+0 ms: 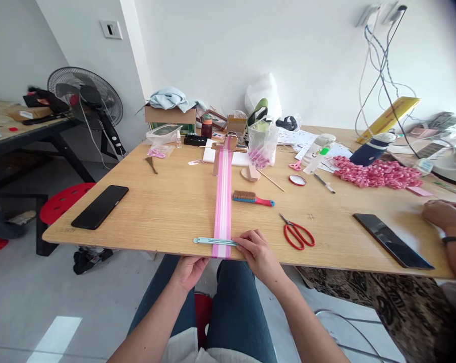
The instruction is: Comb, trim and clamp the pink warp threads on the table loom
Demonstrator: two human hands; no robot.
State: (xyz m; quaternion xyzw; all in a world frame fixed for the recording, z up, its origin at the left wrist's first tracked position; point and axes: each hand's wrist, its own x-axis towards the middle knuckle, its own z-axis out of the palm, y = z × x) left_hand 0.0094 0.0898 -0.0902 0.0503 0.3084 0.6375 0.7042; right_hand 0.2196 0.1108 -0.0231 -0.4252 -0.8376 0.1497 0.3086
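Observation:
A long band of pink threads (223, 191) runs down the middle of the wooden table (167, 201) from a wooden stand (230, 146) at the far end to the near edge. A pale blue flat clip (213, 241) lies across the band near the edge. My right hand (256, 252) rests on the table edge, its fingers pinching the right end of the clip at the band. My left hand (188, 271) is below the table edge, fingers curled under the near end of the band; what they grip is hidden.
Red scissors (298, 234) and a small brush (252, 197) lie right of the band. Black phones lie at left (100, 205) and right (392, 246). A pile of pink pieces (375, 174) is far right. Another person's hand (445, 219) rests at the right edge. A fan (86, 101) stands at left.

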